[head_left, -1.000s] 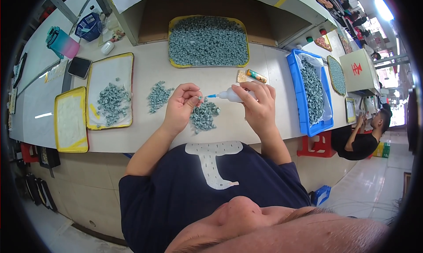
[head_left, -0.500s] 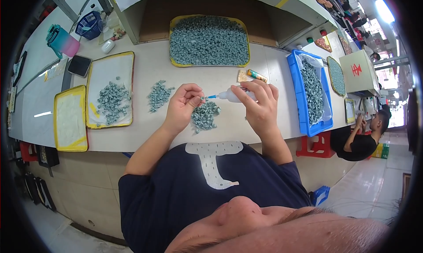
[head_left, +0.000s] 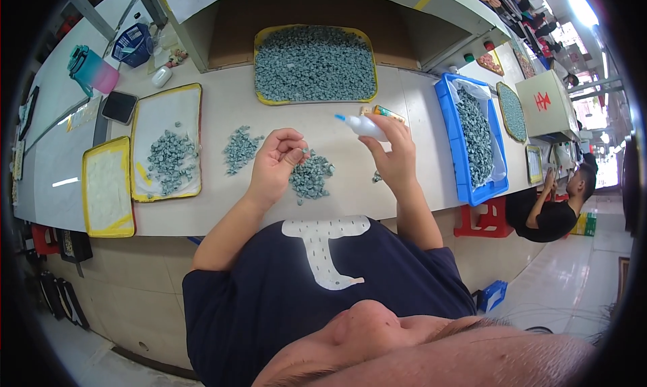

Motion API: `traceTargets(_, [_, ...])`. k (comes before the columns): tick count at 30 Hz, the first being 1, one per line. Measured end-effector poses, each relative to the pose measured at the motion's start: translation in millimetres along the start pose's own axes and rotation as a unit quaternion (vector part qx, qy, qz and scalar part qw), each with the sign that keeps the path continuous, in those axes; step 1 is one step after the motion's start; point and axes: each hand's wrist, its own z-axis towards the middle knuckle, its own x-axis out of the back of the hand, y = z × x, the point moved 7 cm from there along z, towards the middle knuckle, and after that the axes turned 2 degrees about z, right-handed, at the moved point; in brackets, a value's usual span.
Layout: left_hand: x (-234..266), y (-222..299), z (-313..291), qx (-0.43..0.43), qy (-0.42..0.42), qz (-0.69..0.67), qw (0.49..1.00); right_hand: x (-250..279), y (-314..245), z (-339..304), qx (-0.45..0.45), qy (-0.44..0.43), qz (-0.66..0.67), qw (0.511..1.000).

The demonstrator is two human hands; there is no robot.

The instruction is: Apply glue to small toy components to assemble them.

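Observation:
My right hand (head_left: 396, 154) is wrapped round a small white squeeze bottle (head_left: 367, 127) with a blue nozzle, tilted up to the left above the table. Across from it, my left hand (head_left: 276, 163) is closed in a pinch, its fingertips on a tiny grey-green piece that is mostly hidden. Just beside those fingertips lies a heap of small grey-green pieces (head_left: 311, 178). A smaller pile of the same pieces (head_left: 241, 148) sits left of my left hand. One more cluster (head_left: 377, 177) shows partly beside my right wrist.
At the back stands a yellow-rimmed tray (head_left: 257, 90) full of such pieces. A white-lined tray (head_left: 195, 97) and a yellow tray (head_left: 108, 214) lie left. Rightward are a blue crate (head_left: 447, 127) and a seated person (head_left: 552, 208). A small orange-green tube (head_left: 389, 113) lies behind the bottle.
The bottle's nozzle has drawn back from my left fingertips, up and to the right, and now tips upward. My left hand keeps its pinch in nearly the same spot.

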Motion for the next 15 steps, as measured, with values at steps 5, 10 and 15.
traceTargets(5, [-7,-6,-1,0.005,-0.002,-0.005,1.000,-21,36,-14,-0.133,-0.048,0.131,0.981])
traceTargets(10, [-11,-12,2,0.016,0.003,-0.042,0.999,-3,-1,-8,0.057,-0.046,0.013,0.997])
traceTargets(15, [-9,-13,2,0.013,-0.009,-0.045,0.999,3,-23,-7,0.139,-0.042,-0.096,0.985])
